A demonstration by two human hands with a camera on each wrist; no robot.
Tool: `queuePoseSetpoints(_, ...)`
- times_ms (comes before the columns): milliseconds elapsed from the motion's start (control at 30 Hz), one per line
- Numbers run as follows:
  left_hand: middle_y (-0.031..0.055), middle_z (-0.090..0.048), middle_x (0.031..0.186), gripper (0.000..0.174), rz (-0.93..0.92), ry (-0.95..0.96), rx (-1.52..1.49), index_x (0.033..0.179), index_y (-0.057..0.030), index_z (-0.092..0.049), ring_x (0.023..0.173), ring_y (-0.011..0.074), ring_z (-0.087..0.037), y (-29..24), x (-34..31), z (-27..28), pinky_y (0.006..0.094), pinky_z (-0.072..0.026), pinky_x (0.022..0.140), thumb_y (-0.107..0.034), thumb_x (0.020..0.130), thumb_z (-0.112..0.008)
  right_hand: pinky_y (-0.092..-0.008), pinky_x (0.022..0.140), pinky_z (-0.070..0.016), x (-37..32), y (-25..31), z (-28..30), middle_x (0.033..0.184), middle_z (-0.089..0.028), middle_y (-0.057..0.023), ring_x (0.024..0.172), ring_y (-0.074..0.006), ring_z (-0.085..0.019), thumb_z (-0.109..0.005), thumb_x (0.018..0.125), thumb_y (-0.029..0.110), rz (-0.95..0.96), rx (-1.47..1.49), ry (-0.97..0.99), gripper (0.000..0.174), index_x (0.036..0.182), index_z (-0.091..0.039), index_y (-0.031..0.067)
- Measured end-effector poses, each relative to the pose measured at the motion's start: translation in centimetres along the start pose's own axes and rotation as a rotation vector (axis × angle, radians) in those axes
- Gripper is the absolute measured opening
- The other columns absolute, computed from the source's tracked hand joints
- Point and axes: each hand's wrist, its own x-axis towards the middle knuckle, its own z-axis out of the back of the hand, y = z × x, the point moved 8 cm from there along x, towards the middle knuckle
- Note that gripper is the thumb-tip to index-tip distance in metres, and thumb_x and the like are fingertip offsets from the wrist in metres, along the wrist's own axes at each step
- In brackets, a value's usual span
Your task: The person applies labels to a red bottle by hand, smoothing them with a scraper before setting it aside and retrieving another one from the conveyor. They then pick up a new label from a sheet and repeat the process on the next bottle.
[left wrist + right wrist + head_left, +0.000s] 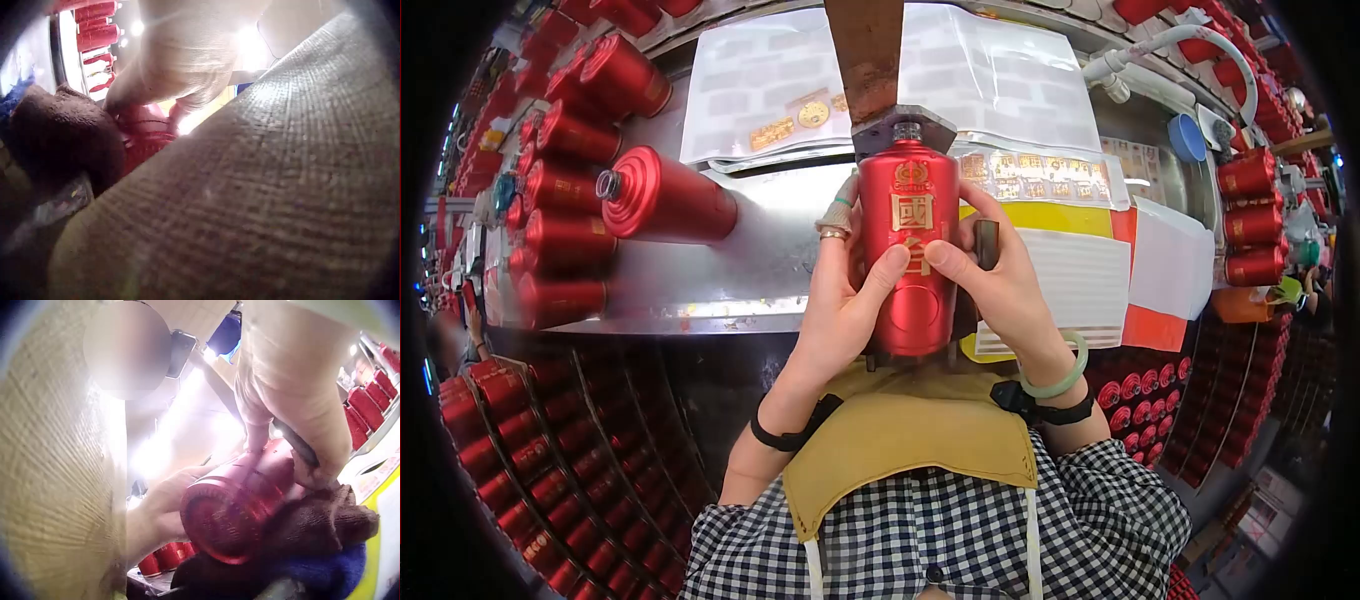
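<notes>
A glossy red bottle (912, 315) with gold lettering and a bare glass neck lies with its neck pointing away from the person. The left hand (840, 300) grips its left side, thumb across the front; a pale cover and a ring are on its fingers. From the other side the right hand (1005, 285) holds it, thumb near the lower gold character. In the right wrist view the bottle's round base (219, 522) faces the camera, and a dark brown cloth (331, 519) lies against its underside. Beyond the neck stands a dark angular block (935, 125) on a brown post.
Another red bottle (675, 195) lies to the left on the metal table (770, 205), near more red bottles. Sheets of gold labels (1040, 178) and a striped white sheet (1070, 285) are at the right. A white hose (1180, 42) arches at the back right, above a blue cup (1187, 138).
</notes>
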Motion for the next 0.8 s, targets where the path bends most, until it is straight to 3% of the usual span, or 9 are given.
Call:
queuePoseSetpoints(167,0.0191,-0.040,0.160,0.071,-0.008,0.003,-0.039,0.164,0.0016,-0.016,0.144,0.0222,-0.045,0.3,0.2,-0.1,0.0385,-0.0406,0.118,-0.012,0.108,-0.057,-0.0334,0.098,-0.0534,-0.1,-0.1,0.3,0.123,-0.068,-0.0122,0.112,-0.0183,-0.066,-0.074,0.096,0.004,-0.002,0.003,-0.011,0.069,0.155,-0.038,0.0000)
queuePoseSetpoints(233,0.0187,-0.041,0.159,0.069,-0.044,-0.025,-0.012,0.164,0.0019,-0.017,0.144,0.0227,-0.045,0.0,0.3,0.0,0.0382,-0.0394,0.118,-0.014,0.109,-0.056,-0.0217,0.085,-0.0422,0.1,-0.2,1.0,0.096,-0.047,0.0051,0.091,-0.0045,-0.049,-0.071,0.101,0.017,0.029,-0.139,-0.015,0.067,0.158,-0.040,-0.0005)
queuePoseSetpoints(300,0.0188,-0.041,0.159,0.069,-0.038,-0.024,0.005,0.164,0.0020,-0.018,0.144,0.0229,-0.045,0.1,0.3,0.2,0.0382,-0.0396,0.118,-0.014,0.109,-0.056,-0.0239,0.093,-0.0438,0.4,-0.3,2.9,0.108,-0.056,0.0017,0.102,-0.0069,-0.054,-0.060,0.107,0.017,0.074,-0.253,-0.035,0.057,0.157,-0.040,-0.0008)
queuePoseSetpoints(367,0.0188,-0.041,0.159,0.068,-0.027,-0.023,0.022,0.164,0.0021,-0.018,0.144,0.0231,-0.045,0.2,0.4,0.1,0.0382,-0.0397,0.118,-0.014,0.109,-0.056,-0.0364,0.121,-0.0304,0.5,0.8,4.0,0.153,-0.047,-0.0149,0.144,-0.0210,-0.040,-0.058,0.106,0.014,0.176,0.009,-0.075,0.051,0.152,-0.044,-0.0013)
queuePoseSetpoints(533,0.0190,-0.042,0.158,0.067,0.010,-0.031,-0.028,0.163,0.0023,-0.020,0.143,0.0238,-0.047,0.2,0.3,0.2,0.0384,-0.0405,0.117,-0.014,0.109,-0.056,-0.0260,0.100,-0.0464,-0.9,3.2,1.5,0.124,-0.063,-0.0063,0.115,-0.0110,-0.058,-0.059,0.105,0.002,0.282,-0.156,-0.161,0.029,0.134,-0.055,-0.0026)
queuePoseSetpoints(567,0.0190,-0.042,0.158,0.067,0.016,-0.034,-0.027,0.163,0.0023,-0.020,0.143,0.0238,-0.047,0.1,0.4,-0.2,0.0384,-0.0405,0.117,-0.014,0.109,-0.056,-0.0248,0.093,-0.0497,-0.9,2.9,1.8,0.120,-0.064,-0.0057,0.110,-0.0105,-0.061,-0.060,0.104,0.001,0.284,-0.394,-0.192,0.030,0.134,-0.056,-0.0016)
queuePoseSetpoints(667,0.0193,-0.042,0.158,0.066,0.010,-0.050,-0.028,0.163,0.0024,-0.021,0.143,0.0242,-0.047,0.2,0.3,0.3,0.0387,-0.0407,0.117,-0.013,0.109,-0.056,-0.0248,0.088,-0.0516,-0.9,2.5,2.3,0.113,-0.066,-0.0049,0.102,-0.0104,-0.063,-0.061,0.103,0.001,0.326,-0.441,-0.263,0.027,0.131,-0.059,-0.0010)
queuePoseSetpoints(733,0.0199,-0.042,0.158,0.066,0.035,-0.050,-0.041,0.162,0.0029,-0.022,0.144,0.0248,-0.046,0.3,0.4,0.5,0.0391,-0.0408,0.117,-0.013,0.109,-0.057,-0.0244,0.085,-0.0515,-0.9,3.5,3.7,0.107,-0.067,-0.0037,0.096,-0.0095,-0.063,-0.062,0.102,0.000,0.438,-0.787,-0.353,0.025,0.127,-0.062,-0.0009)
queuePoseSetpoints(800,0.0200,-0.042,0.159,0.067,-0.003,-0.071,-0.019,0.162,0.0033,-0.022,0.144,0.0249,-0.046,0.1,1.3,0.6,0.0390,-0.0407,0.117,-0.013,0.108,-0.059,-0.0241,0.084,-0.0511,-1.0,3.8,4.7,0.106,-0.068,-0.0035,0.095,-0.0090,-0.062,-0.062,0.102,0.000,0.419,-0.694,-0.358,0.024,0.126,-0.063,-0.0012)
